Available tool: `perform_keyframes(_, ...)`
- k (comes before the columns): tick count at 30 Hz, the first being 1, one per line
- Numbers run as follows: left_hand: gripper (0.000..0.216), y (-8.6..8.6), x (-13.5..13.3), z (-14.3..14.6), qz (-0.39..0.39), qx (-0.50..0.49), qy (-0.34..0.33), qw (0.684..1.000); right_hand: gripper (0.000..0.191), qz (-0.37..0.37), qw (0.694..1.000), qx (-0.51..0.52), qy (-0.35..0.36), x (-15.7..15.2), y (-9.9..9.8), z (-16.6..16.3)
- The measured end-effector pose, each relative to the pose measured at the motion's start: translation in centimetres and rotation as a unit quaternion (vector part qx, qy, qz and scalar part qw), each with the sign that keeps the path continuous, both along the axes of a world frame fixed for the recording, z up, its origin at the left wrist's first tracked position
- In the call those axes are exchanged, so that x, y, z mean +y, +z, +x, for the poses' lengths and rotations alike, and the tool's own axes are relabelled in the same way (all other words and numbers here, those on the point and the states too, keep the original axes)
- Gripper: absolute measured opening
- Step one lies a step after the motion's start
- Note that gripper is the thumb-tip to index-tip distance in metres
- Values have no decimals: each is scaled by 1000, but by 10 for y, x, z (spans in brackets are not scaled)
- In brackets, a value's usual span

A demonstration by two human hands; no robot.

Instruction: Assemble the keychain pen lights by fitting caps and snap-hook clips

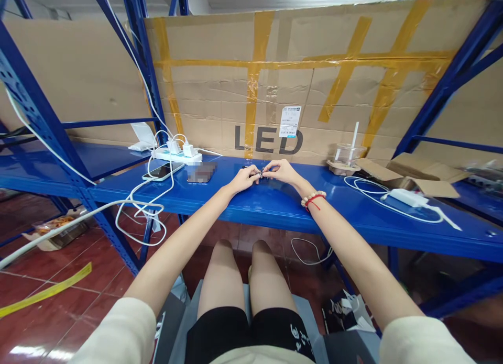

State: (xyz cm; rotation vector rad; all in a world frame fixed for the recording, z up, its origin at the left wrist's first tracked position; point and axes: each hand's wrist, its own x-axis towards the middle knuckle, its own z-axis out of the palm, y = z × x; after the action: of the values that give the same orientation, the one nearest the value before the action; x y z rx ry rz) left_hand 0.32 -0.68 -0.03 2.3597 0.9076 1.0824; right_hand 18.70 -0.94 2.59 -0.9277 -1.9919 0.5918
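Note:
Both my hands meet over the blue metal shelf (275, 207), close to the taped cardboard wall marked LED (271, 140). My left hand (244, 178) and my right hand (280, 171) each pinch a small dark metallic object (261, 172) held between their fingertips. It is too small to name. A bead bracelet with a red string (313, 198) sits on my right wrist. I am seated, with my knees below the shelf edge.
Left of my hands lie a phone (163, 171) on a white cable, a blurred item (201, 172) and a white power strip (176, 155) with chargers. At right stand a clear plastic cup with a straw (347, 157), a white adapter with its cord (407, 197) and an open cardboard box (416, 173).

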Motion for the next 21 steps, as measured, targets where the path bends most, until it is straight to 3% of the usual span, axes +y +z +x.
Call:
perform_keyframes(7, 11, 3, -4, 1, 2, -14, 10, 1000, 34, 14, 1000, 4, -1, -1, 0, -5)
perform_keyframes(16, 10, 4, -8, -1, 31, 8, 0, 999, 41, -67, 996, -49, -24, -13, 6, -3)
perform_keyframes(21, 25, 7, -9, -3, 53, 14, 10, 998, 45, -98, 993, -37, -51, -11, 5, -4)
